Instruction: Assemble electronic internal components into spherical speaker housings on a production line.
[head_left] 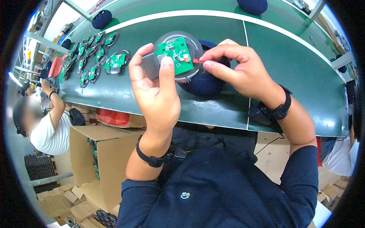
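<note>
My left hand (159, 85) grips a round dark-grey plastic base (194, 45) that carries a square green circuit board (184, 70). The thumb presses on the board's edge, and a flat grey block (150, 65) juts out by the fingers. Between thumb and forefinger, my right hand (235, 68) pinches a thin red cable plug (197, 61) at the board's right edge, beside a small pale socket. Whether the plug is seated in it I cannot tell. Just behind and below the base rests a dark-blue fabric-covered round housing (205, 84), partly hidden by my hands.
Several boards on round bases (91, 49) lie in a cluster at the left of the green table (292, 68). More dark-blue round housings (102, 19) stand farther back. An open cardboard box (110, 163) is below the table edge. A person in white (53, 129) works at left.
</note>
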Demonstrator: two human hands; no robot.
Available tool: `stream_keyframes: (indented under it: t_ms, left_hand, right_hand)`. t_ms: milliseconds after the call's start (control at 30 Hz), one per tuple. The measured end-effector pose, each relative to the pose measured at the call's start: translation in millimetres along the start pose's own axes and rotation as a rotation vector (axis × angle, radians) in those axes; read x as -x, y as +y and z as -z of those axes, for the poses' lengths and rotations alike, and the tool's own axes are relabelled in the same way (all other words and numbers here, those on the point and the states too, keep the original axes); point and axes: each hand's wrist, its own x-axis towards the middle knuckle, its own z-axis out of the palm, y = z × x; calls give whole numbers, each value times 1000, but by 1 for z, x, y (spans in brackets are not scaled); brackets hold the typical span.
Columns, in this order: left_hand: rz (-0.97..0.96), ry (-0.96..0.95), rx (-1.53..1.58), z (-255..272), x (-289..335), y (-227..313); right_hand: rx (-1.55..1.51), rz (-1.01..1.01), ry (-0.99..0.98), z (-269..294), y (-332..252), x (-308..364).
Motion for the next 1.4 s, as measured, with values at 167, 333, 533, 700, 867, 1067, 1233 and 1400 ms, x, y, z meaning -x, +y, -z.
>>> stream_keyframes:
  t_ms: [167, 333, 533, 700, 867, 1067, 1233, 1400]
  left_hand:
    - [-11, -28, 52, -4, -5, -2]
    - [-21, -36, -70, -14, -12, -2]
    - [-120, 101, -97, 7, -2, -23]
    - [-6, 132, 225, 12, -6, -40]
    - [-32, 116, 249, 9, -7, -49]
    - [-56, 95, 221, 12, -5, -52]
    - [-47, 91, 181, 12, -7, -58]
    - [-62, 79, 229, 11, -7, -53]
  right_hand:
    - [-15, -34, -9, -1, -2, -1]
    - [182, 234, 118, 2, 7, -2]
    - [20, 163, 243, 32, 22, -25]
    - [574, -79, 423, 122, 104, -72]
    - [1157, -253, 343, 184, 152, -93]
    - [1309, -317, 278, 197, 154, -104]
    - [1393, -306, 134, 219, 147, -92]
    - [1312, -143, -54, 215, 85, -46]
